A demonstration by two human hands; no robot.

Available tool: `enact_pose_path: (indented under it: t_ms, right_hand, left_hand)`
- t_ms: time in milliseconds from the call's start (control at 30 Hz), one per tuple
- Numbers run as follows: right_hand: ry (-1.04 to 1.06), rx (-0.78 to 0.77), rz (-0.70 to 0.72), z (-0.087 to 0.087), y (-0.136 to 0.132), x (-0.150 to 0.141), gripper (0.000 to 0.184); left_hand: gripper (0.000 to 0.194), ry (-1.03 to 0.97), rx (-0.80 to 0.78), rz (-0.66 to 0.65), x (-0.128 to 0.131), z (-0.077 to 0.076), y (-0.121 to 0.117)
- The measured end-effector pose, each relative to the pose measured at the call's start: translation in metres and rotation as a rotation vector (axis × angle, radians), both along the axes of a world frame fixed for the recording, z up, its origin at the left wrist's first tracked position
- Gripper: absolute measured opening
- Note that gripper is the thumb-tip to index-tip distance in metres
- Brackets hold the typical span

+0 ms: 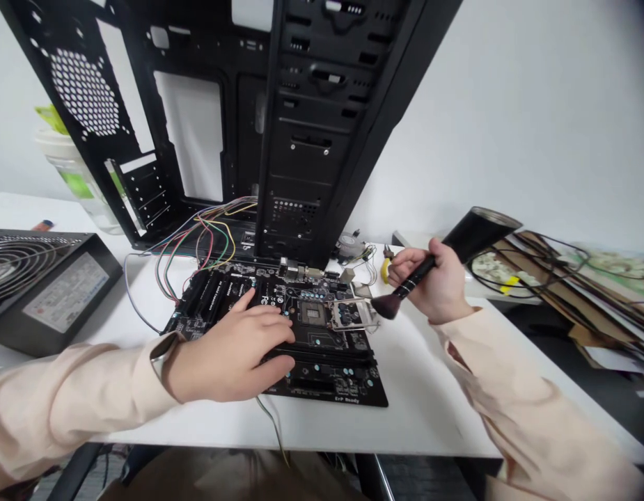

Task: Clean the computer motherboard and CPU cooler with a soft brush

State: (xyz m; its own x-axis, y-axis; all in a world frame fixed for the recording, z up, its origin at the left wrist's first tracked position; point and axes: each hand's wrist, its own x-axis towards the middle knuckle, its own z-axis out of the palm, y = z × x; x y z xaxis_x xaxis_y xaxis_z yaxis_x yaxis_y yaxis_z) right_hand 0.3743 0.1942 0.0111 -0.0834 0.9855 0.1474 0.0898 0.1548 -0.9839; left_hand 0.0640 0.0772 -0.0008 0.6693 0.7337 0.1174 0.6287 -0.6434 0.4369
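A black motherboard (347, 379) lies flat on the white table. Its CPU socket (314, 314) is exposed, with the metal retention frame (349, 314) swung open to the right. My left hand (238, 348) rests on the board's left half, fingers spread and palm down. In my right hand (439, 282) is a black brush (405, 287), gripped by its handle, its dark bristles pointing down and left near the retention frame. The handle's far end is wide and dark, like a tube or cup; whether that is a separate piece I cannot tell.
Behind the board stands an open black computer case (311, 139). Left are a power supply (65, 285) and a clear bottle (76, 174). Coloured wires (211, 236) run across the board's back left. A cooling fan (349, 243) sits behind; cardboard and cables (551, 271) are piled right.
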Motion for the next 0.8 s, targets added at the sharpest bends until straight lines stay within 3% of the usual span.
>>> enact_pose_path:
  t_ms: [333, 433, 600, 800]
  right_hand:
    - [0.129, 0.06, -0.014, -0.003, -0.018, -0.016, 0.065]
    - [0.058, 0.189, 0.09, -0.008, -0.031, -0.025, 0.063]
    - [-0.288, 0.439, 0.331, -0.008, -0.052, -0.035, 0.037]
    - [-0.402, 0.561, 0.561, -0.003, -0.056, -0.038, 0.026]
  left_hand:
    - [0.026, 0.057, 0.03, 0.019, -0.005, 0.0, 0.005]
    - [0.026, 0.054, 0.048, 0.036, -0.006, -0.002, 0.009]
    - [0.028, 0.065, 0.03, 0.042, -0.005, -0.002, 0.012]
    - [0.029, 0.08, 0.027, 0.046, -0.005, -0.005, 0.009]
